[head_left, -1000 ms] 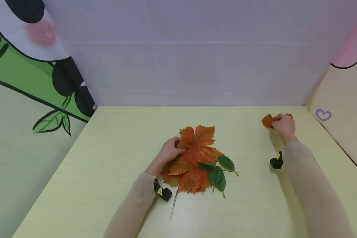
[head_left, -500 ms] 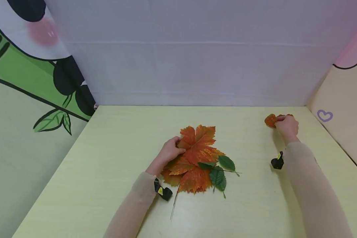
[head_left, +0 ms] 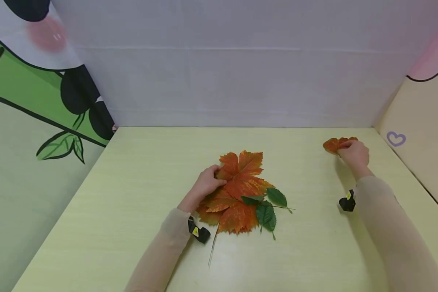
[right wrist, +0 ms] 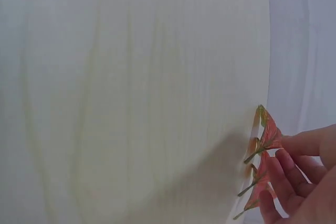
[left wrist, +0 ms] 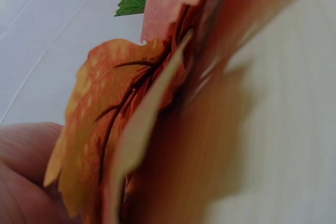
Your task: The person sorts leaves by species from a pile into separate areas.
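Observation:
Near the table's middle, my left hand (head_left: pixel 207 181) grips the left edge of a pile of large orange maple leaves (head_left: pixel 241 217). Up close in the left wrist view, part of the hand (left wrist: pixel 26 161) lies against a curled orange leaf (left wrist: pixel 107 93). At the back right, my right hand (head_left: pixel 355 155) has its fingertips at several small orange leaves (head_left: pixel 332 145). The right wrist view shows these leaves (right wrist: pixel 269 135) in a row with stems outward; the fingers (right wrist: pixel 286 184) are spread and bent slightly, touching them. Small green leaves (head_left: pixel 266 215) lie on the maple pile's right side.
Thin stems (head_left: pixel 212 249) stick out below the maple leaves towards the table's front. The pale wooden table (head_left: pixel 131 194) meets a plain light backdrop (head_left: pixel 241 89) behind. Printed panels (head_left: pixel 22 170) stand along the left and right sides.
My right hand has shifted slightly right and towards me, and more of the small orange leaves shows beside it. My left hand keeps its place on the maple leaves.

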### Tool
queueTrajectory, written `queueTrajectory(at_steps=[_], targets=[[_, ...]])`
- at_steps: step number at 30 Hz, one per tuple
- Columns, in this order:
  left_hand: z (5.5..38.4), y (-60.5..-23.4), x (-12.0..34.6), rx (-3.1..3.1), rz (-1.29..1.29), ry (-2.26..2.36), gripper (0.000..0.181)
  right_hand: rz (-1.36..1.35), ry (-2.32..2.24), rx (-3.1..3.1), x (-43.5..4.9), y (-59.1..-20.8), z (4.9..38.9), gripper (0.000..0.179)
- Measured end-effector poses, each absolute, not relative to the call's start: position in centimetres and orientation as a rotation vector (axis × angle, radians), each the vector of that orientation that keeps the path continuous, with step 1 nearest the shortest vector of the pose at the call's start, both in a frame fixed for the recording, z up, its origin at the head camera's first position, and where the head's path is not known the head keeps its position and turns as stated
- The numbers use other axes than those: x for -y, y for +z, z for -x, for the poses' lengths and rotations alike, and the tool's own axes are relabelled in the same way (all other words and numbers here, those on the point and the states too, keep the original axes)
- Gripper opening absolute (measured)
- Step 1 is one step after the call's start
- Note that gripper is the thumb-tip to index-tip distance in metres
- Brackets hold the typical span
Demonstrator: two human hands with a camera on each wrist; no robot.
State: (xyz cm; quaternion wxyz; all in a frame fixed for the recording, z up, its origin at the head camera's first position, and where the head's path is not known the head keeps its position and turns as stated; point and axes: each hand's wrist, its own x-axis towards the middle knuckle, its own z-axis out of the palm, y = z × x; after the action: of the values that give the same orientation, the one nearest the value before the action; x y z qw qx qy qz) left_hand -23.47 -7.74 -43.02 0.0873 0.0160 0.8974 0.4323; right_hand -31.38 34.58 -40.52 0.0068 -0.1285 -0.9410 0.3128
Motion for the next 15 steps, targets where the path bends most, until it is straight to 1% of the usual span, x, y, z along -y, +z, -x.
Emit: queueTrajectory(at_steps=[9,15], targets=[[23.1,-43.2,8.1,-2.665,-0.042,1.282,0.038,0.16,0.884,2.943,-31.8,-41.0,29.9,0.033],[22.8,-43.4,8.3,-2.658,-0.053,1.287,0.038,0.006,0.922,2.954,-29.3,-41.1,28.5,0.03]])
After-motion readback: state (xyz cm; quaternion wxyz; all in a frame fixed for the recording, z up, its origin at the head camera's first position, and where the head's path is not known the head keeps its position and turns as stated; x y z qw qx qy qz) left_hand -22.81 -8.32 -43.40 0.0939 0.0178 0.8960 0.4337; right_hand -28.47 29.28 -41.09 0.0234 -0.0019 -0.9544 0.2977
